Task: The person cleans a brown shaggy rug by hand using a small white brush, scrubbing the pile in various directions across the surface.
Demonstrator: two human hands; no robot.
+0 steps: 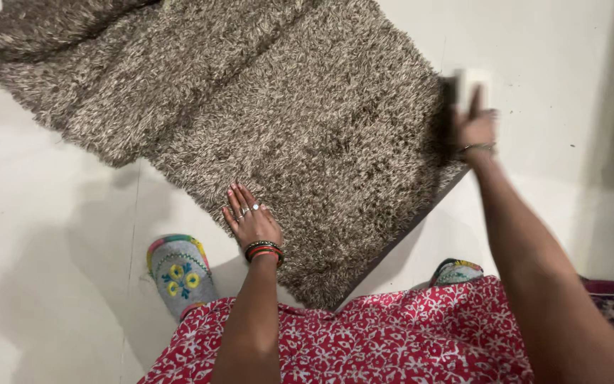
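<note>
The shaggy rug (pixel 264 107) lies slantwise across the pale floor (pixel 51 235), a thick mottled pile of brown and cream, its dark backing edge showing along the near right side; the far left corner is bunched and folded over; the left hand (pixel 250 217) lies palm down on the rug's near edge, fingers (pixel 239 199) stretched out flat and close together, gripping nothing, rings and red-and-dark bangles on view; the right hand (pixel 476 124) is blurred at the rug's right edge, fingers curled round a small pale block-shaped object (pixel 472 80), too smeared to name; embroidered grey slippers (pixel 178 274) stand on the floor either side of the rug's near corner, with a red printed garment (pixel 392 341) below.
</note>
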